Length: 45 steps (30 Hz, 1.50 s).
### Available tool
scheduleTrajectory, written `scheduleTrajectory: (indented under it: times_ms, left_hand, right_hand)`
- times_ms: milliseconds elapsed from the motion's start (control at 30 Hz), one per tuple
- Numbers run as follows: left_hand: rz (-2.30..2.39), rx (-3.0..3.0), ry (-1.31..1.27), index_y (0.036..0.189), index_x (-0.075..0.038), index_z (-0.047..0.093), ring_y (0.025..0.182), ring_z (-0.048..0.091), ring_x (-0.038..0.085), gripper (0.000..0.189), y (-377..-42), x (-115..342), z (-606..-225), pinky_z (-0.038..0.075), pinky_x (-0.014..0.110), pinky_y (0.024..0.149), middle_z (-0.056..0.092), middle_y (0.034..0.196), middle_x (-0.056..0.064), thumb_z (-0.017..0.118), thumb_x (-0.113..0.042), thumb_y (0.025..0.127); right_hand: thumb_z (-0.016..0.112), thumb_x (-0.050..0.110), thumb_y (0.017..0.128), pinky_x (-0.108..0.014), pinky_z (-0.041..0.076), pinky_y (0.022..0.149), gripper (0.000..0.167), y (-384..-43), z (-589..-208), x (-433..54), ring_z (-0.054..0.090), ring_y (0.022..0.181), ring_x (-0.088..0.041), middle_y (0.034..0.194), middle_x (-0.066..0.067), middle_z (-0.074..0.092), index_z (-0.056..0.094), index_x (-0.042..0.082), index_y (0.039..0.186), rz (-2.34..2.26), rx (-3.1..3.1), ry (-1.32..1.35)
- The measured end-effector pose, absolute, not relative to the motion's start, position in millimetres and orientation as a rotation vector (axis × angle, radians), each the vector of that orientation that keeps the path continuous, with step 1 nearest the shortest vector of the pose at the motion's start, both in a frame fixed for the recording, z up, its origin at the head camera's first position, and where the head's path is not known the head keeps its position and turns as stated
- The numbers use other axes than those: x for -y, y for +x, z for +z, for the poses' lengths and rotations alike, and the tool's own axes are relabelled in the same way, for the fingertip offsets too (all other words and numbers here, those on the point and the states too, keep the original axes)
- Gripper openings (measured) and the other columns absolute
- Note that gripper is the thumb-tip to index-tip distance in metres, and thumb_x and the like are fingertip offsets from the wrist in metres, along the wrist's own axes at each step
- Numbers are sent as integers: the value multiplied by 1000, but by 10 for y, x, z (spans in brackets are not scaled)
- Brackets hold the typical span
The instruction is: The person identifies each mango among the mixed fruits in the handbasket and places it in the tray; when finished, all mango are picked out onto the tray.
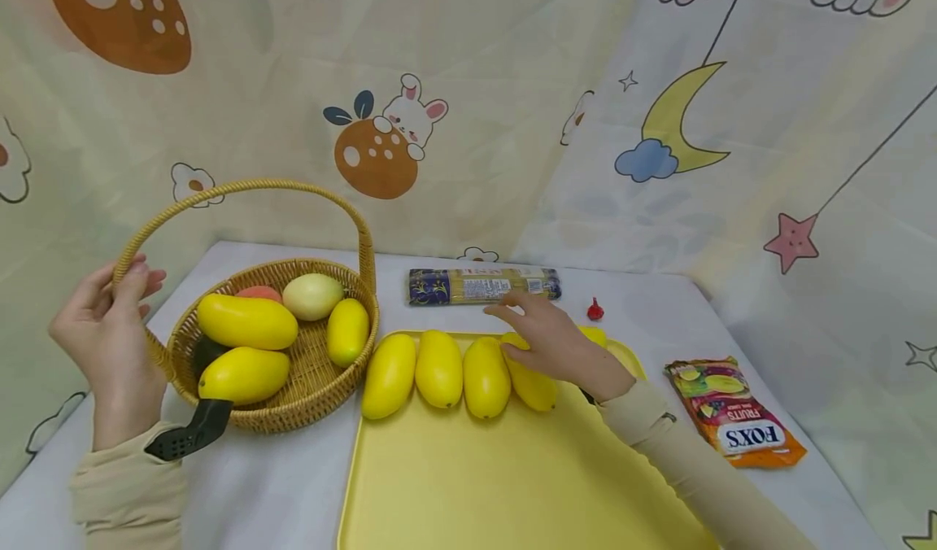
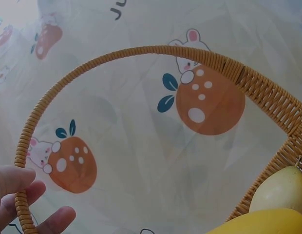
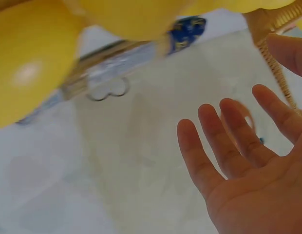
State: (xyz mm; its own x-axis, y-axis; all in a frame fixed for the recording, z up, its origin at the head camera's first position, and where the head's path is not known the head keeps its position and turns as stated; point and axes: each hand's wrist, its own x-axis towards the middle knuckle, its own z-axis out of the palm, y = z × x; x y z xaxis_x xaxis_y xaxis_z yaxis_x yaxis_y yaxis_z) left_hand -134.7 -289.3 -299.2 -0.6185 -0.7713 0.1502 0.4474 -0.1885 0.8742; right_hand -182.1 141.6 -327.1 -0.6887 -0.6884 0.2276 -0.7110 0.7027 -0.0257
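In the head view my left hand (image 1: 113, 322) grips the arched handle (image 1: 256, 185) of a wicker basket (image 1: 315, 408) by its left side. In the left wrist view the thumb and fingers (image 2: 17, 180) curl round it. Several yellow mangoes (image 1: 247, 322), a pale cream fruit (image 1: 312, 296), and partly hidden red and dark green things lie inside the basket. My right hand (image 1: 560, 342), fingers spread, is over the right end of a row of mangoes (image 1: 486, 377) on a yellow tray (image 1: 454, 485). Nothing is between its fingers in the right wrist view.
Behind the tray lies a long packet of noodles (image 1: 476, 285), with a small red object (image 1: 595, 310) to its right. A Fox's candy bag (image 1: 735, 416) lies right of the tray. Printed cloth (image 1: 498, 127) hangs around the white table (image 1: 256, 485).
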Motion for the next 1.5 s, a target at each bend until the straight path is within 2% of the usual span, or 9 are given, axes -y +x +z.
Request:
scheduleTrajectory:
  times_ms: [200,367,500,667,800,1067,1233,1367,1500]
  left_hand:
    - [-1974,1174,389,104,1,72,75,64,15,27,-1358,2890,-2962,37,20,68,72,81,3,77,-11,81]
    - [-1979,1176,397,105,1,72,76,64,15,28,-1357,2887,-2947,37,20,68,72,82,4,77,-12,81]
    - [-1979,1192,426,105,-1,72,78,63,15,31,-1342,2898,-2947,38,19,70,72,84,4,79,-15,79]
    - [-1961,1211,428,106,-1,72,79,63,15,34,-1325,2900,-2963,37,20,71,71,84,3,80,-19,77]
    - [-1948,1216,418,105,0,72,78,63,15,29,-1335,2905,-2972,36,20,71,71,83,3,78,-16,80]
    - [-1944,1211,423,104,0,72,77,63,15,27,-1333,2919,-2974,36,20,71,71,81,2,77,-14,81]
    - [-1958,1188,419,104,1,72,76,63,15,26,-1328,2921,-2972,37,20,69,71,81,3,76,-12,81]
    - [-1945,1205,424,104,1,72,76,63,14,27,-1336,2911,-2973,36,20,70,71,81,2,76,-13,81]
    - [-1944,1210,433,104,1,72,75,64,14,28,-1343,2904,-2968,35,20,70,71,81,2,77,-14,81]
  right_hand:
    - [70,23,89,-44,46,97,51,-1904,-3199,-991,55,116,-29,130,-13,54,51,15,136,108,2661,1280]
    - [69,23,89,-37,48,87,49,-1966,-3187,-645,57,102,-23,127,-11,54,53,13,135,119,2631,1393]
    - [68,25,90,-31,49,80,49,-1990,-3216,-327,57,100,-19,127,-9,53,53,14,135,131,2631,1456]
    - [66,29,91,-27,47,80,50,-1951,-3272,84,55,102,-16,128,-7,52,52,16,136,65,2622,1523]
    - [64,30,91,-25,46,77,49,-1923,-3286,363,54,101,-16,128,-5,52,51,19,137,49,2585,1576]
    - [66,35,90,-16,41,75,54,-1901,-3250,837,49,87,-9,121,-2,52,49,18,139,91,2590,1671]
    - [65,37,90,-14,41,76,58,-1872,-3280,1065,49,95,-6,127,-1,51,45,21,142,72,2630,1716]
    - [66,40,89,-13,41,70,62,-1846,-3317,1180,47,92,-4,129,2,49,41,24,145,49,2692,1731]
    - [66,43,88,-13,40,70,67,-1841,-3353,1249,45,89,-3,126,4,48,39,25,146,51,2713,1723]
